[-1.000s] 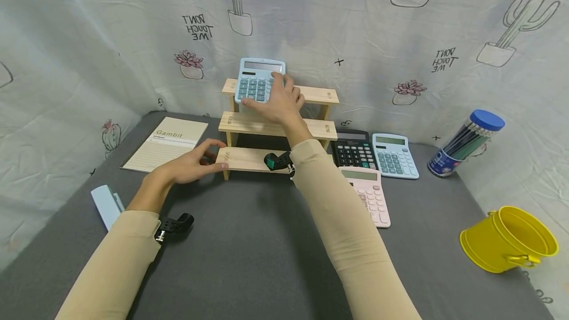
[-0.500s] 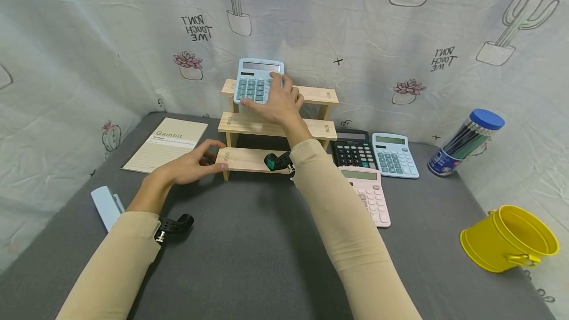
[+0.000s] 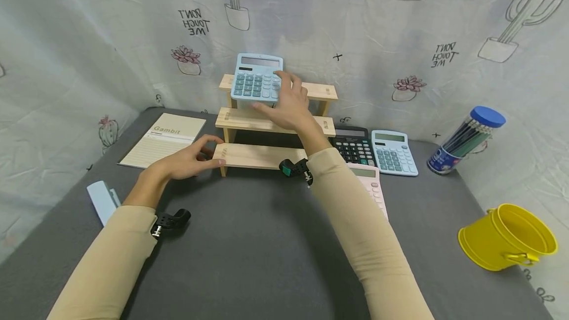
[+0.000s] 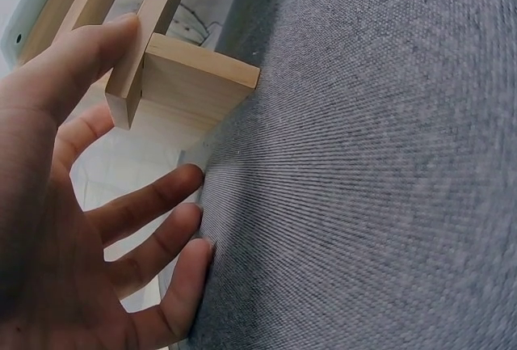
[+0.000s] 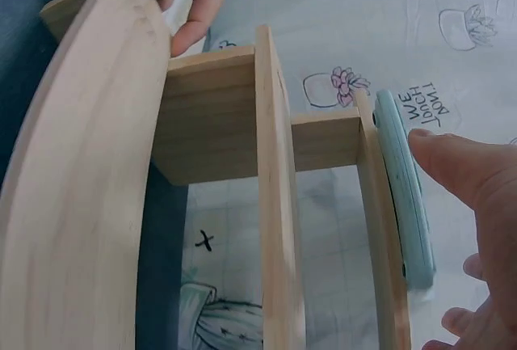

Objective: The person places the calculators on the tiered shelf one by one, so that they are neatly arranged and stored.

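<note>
Right hand (image 3: pixel 291 107) is loosely spread around the 4 o'clock corner of a light blue calculator (image 3: pixel 255 78), one fingertip right at its 3 o'clock edge; can't tell if it's actually touching. Left hand (image 3: pixel 184 162) has the end of the bottom board of a wooden shelf (image 3: pixel 262 156) pinched between thumb and index, other three fingers loose.

Going big to small, with 12 o'clock pointing away from the person and the middle of the bench as centre: cactus-print cloth (image 3: pixel 133 19) hangs behind everything, then the grey bench (image 3: pixel 240 256), then the three-tier shelf at 12. Yellow bucket (image 3: pixel 484 242) sits tilted at 3, lined notepad (image 3: pixel 166 140) at 10. Leaning pencil jar (image 3: pixel 444 160) with a blue lid is at 2, and nearer in that direction there's a black calculator (image 3: pixel 353 149), a second light blue calculator (image 3: pixel 393 153) and a pink calculator (image 3: pixel 375 187). Pale blue stapler (image 3: pixel 103 201) at 9.

Main obstruction is the right sleeve (image 3: pixel 355 221), which cuts across the pink one.

As for the light blue calculator, it's on the top tier, left of centre, keys facing up, display end toward 12. Long axis runs roughly 12 to 6, across the board.
</note>
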`<act>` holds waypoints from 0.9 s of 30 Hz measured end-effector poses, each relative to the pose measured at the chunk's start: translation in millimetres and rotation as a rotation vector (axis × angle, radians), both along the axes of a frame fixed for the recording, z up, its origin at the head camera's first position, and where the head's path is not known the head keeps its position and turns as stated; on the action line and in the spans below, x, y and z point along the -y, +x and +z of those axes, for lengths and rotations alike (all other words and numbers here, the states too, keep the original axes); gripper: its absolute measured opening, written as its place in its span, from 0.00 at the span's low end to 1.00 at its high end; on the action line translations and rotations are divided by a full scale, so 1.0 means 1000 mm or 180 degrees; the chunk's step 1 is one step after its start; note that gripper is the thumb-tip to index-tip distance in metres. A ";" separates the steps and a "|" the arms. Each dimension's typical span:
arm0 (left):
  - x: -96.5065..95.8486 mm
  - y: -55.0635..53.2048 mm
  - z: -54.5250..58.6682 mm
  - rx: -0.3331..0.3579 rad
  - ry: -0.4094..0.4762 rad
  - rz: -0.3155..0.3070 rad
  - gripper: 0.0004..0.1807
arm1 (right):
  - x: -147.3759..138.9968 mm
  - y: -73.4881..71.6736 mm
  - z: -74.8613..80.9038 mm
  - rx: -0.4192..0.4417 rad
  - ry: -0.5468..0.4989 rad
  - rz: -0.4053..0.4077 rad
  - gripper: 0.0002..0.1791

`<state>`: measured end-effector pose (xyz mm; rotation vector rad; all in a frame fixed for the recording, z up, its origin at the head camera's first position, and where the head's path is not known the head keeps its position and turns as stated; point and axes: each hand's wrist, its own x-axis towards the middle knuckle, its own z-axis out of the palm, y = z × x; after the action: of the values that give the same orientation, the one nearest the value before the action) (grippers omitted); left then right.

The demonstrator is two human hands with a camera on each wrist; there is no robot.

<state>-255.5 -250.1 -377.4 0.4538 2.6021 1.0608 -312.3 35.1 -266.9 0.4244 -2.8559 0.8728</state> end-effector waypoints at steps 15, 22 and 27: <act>0.000 0.000 0.001 -0.0014 0.0006 -0.0046 0.36 | -0.070 0.030 -0.010 -0.0318 0.0112 0.0039 0.57; 0.002 0.000 0.000 -0.0016 0.0023 -0.0040 0.36 | -0.099 0.047 -0.015 -0.0419 0.0270 0.0073 0.57; -0.001 0.000 -0.001 -0.0009 -0.0003 -0.0041 0.36 | -0.118 0.058 -0.019 -0.0436 0.0352 0.0063 0.57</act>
<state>-255.9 -249.5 -378.8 0.4716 2.5984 1.0556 -253.8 153.5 -285.9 0.5048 -2.7863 0.6634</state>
